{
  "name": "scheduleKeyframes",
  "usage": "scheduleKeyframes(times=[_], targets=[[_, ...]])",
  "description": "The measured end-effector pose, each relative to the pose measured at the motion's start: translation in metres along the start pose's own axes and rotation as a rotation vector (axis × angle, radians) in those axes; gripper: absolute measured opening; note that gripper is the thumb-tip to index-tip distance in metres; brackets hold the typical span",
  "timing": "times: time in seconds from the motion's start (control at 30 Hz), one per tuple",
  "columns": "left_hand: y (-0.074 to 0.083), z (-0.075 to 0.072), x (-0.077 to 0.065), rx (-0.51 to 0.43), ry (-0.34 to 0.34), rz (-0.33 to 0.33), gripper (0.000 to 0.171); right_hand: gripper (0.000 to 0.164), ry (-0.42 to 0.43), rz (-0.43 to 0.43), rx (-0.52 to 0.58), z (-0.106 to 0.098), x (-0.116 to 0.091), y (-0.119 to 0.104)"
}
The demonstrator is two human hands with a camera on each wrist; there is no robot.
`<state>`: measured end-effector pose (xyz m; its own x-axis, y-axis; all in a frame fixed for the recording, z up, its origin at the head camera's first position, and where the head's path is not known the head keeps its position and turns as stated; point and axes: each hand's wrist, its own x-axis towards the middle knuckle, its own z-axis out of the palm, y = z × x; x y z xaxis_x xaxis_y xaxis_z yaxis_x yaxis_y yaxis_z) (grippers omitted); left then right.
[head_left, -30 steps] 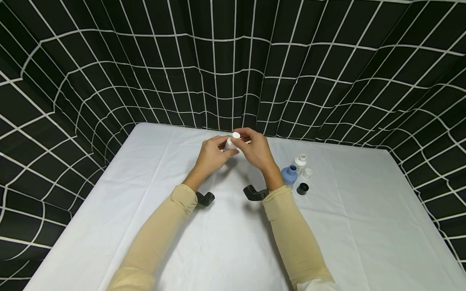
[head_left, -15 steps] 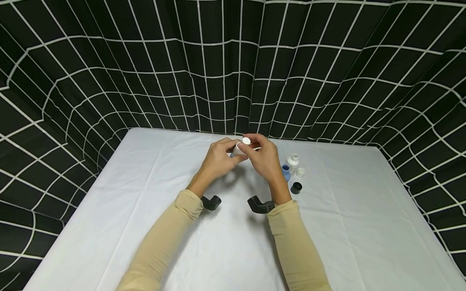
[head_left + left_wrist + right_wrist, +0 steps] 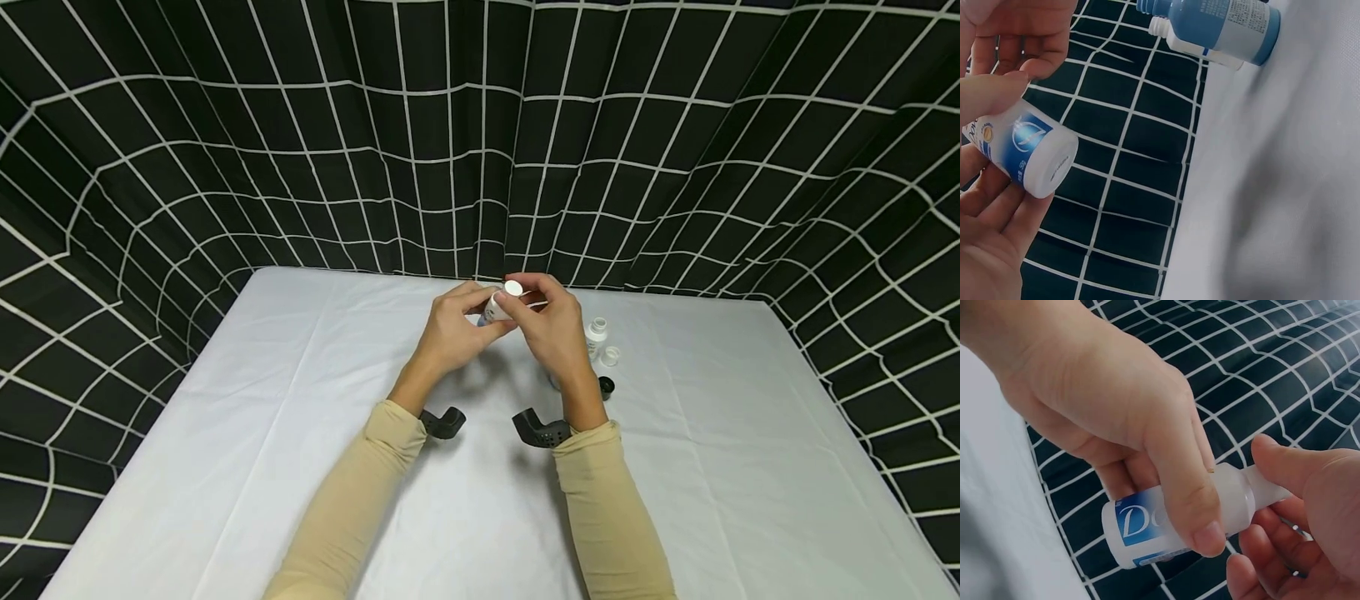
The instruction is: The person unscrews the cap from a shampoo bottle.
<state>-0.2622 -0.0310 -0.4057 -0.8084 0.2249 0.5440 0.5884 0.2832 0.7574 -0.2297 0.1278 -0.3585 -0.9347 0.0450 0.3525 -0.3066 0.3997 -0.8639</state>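
Note:
Both hands are raised at the far middle of the table around a small white bottle point(image 3: 1147, 528) with a blue label. My left hand point(image 3: 453, 333) grips the bottle's body, its thumb lying across the label side in the right wrist view. At the neck end, my right hand point(image 3: 553, 329) pinches the white cap point(image 3: 513, 288) with thumb and fingers. The base of the bottle points down toward the left in the head view, and in the left wrist view it faces the camera.
Beyond the right forearm stand an uncapped white bottle point(image 3: 596, 337) and an uncapped blue bottle point(image 3: 1222, 28), mostly hidden by the arm in the head view. A white cap point(image 3: 611, 357) and a black cap point(image 3: 606, 387) lie beside them. A black grid curtain point(image 3: 420, 125) borders the white table point(image 3: 750, 433).
The head view has shifted, and both hands with the bottle sit further right in it. The right forearm has come to cover the blue bottle. The grip on bottle and cap is kept.

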Motion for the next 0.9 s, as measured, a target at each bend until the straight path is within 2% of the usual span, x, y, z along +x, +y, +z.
scheduleKeyframes(times=[0.1,0.37,0.73,0.9], targets=[[0.000,0.000,-0.002,-0.021,-0.023,-0.007,0.039,0.033,-0.003,0.003,-0.012,-0.001,-0.002,-0.001],[-0.003,-0.003,-0.003,-0.005,-0.045,-0.006,0.039,0.032,-0.006,0.012,-0.006,0.003,-0.003,-0.001],[-0.004,-0.010,-0.001,0.000,-0.093,0.005,0.038,0.033,0.031,0.028,-0.007,0.009,-0.004,-0.003],[-0.004,-0.017,-0.001,-0.008,-0.119,-0.008,0.039,0.030,0.030,0.024,0.059,0.011,-0.005,-0.007]])
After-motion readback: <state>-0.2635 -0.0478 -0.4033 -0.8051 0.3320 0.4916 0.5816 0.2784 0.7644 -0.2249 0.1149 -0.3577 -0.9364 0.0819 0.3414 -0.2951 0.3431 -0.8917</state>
